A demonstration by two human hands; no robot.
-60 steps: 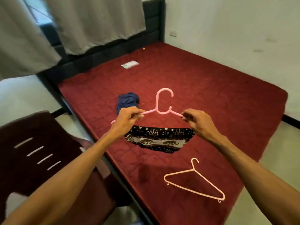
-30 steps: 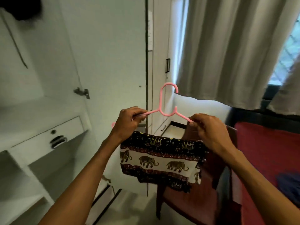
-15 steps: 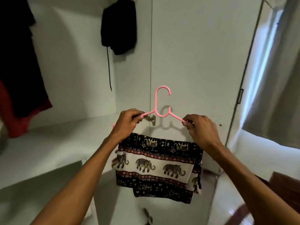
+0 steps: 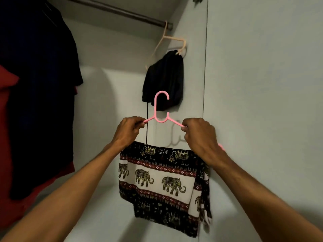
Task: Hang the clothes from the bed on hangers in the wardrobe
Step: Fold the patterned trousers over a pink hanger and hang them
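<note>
While the left hand (image 4: 128, 131) pinches one arm of the single pink hanger (image 4: 161, 119) and the right hand (image 4: 201, 137) pinches the other, one elephant-print cloth (image 4: 157, 180) drapes from it at six o'clock. At twelve o'clock, one beige hanger (image 4: 172, 39) bearing one black garment (image 4: 164, 81) hangs on the wardrobe rail (image 4: 113, 10).

Rail (image 4: 122, 12): a dark metal bar across the top, running from the upper left to the right side.
Beige hanger (image 4: 172, 38): hooked over the right end of the rail, hanging tilted.
Black garment (image 4: 164, 81): bunched on the lower right corner of the beige hanger.
Black cord (image 4: 147, 110): hangs straight down from the black garment.
Dark garment (image 4: 40, 102): large, on the far left, its top out of view.
Red garment (image 4: 7, 79): behind the dark garment, showing at its left and lower edge.
</note>
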